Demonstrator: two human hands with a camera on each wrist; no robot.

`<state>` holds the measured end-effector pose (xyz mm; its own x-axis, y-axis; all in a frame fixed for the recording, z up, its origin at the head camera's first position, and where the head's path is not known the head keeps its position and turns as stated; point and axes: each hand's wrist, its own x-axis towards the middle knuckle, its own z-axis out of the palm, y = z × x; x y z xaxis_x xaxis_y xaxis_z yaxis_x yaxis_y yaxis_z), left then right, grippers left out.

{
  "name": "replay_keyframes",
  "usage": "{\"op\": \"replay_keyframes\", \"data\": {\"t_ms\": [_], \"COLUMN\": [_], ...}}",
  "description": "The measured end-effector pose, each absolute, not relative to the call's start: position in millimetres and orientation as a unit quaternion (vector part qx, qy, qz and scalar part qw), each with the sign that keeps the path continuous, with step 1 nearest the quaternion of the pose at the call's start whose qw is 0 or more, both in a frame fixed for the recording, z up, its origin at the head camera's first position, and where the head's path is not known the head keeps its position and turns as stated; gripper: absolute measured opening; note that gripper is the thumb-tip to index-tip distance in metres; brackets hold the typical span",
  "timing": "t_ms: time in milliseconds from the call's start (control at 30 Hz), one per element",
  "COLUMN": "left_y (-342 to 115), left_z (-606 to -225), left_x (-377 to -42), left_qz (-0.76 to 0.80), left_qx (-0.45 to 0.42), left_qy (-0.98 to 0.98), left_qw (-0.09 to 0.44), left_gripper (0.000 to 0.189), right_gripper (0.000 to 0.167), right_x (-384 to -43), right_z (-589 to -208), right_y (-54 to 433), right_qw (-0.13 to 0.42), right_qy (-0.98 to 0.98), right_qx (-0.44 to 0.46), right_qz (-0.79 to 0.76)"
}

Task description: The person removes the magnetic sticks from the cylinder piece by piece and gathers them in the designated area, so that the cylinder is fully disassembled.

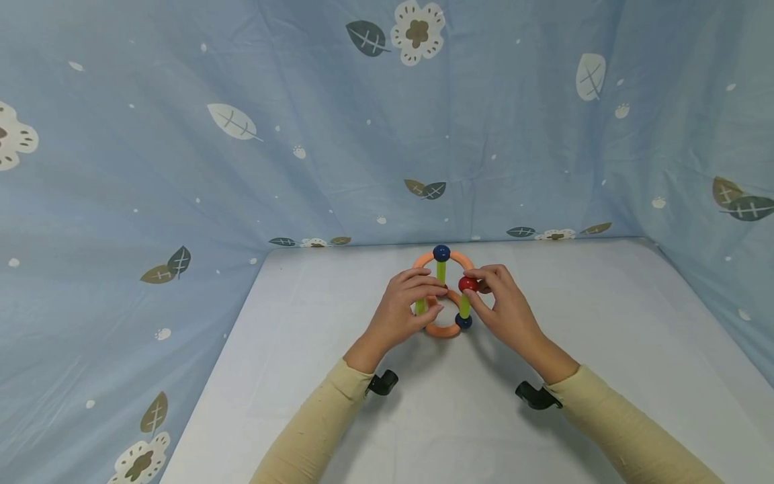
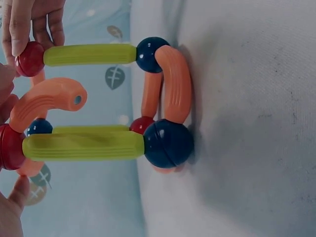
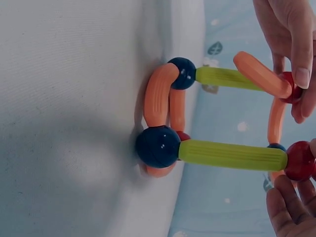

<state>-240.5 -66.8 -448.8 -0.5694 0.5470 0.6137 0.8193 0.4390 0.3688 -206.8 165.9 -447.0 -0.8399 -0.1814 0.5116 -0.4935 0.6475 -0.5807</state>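
A small frame of ball-and-rod building pieces stands on the white table. Its base is a ring of orange curved rods (image 1: 443, 331) with blue balls (image 3: 158, 146) at the front corners. Green rods (image 2: 84, 146) rise from it. My left hand (image 1: 402, 302) grips the top left red ball (image 2: 10, 146), which the fingers hide in the head view. From that ball an orange curved rod (image 3: 261, 74) reaches toward the right, its far end unattached. My right hand (image 1: 504, 309) pinches the top right red ball (image 1: 468, 285). A blue ball (image 1: 441, 253) tops the rear upright.
The white tabletop (image 1: 447, 417) extends around the frame on all sides. Behind it and to both sides hangs a blue cloth (image 1: 326, 134) with leaves and flowers. Black wrist mounts (image 1: 537, 395) sit on both forearms.
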Motion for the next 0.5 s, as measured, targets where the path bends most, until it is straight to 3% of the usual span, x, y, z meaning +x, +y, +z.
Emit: {"op": "replay_keyframes", "data": {"t_ms": [500], "left_y": [-72.1], "left_z": [-451.6], "left_x": [-242.1], "left_qz": [-0.347], "left_qx": [-0.414], "left_qy": [-0.815], "left_qw": [0.209], "left_gripper": [0.031], "right_gripper": [0.047], "right_x": [-204.4], "right_z": [-451.2], "right_y": [167.8], "right_qw": [0.219], "right_qy": [-0.878], "right_qx": [0.201], "right_qz": [0.375]}}
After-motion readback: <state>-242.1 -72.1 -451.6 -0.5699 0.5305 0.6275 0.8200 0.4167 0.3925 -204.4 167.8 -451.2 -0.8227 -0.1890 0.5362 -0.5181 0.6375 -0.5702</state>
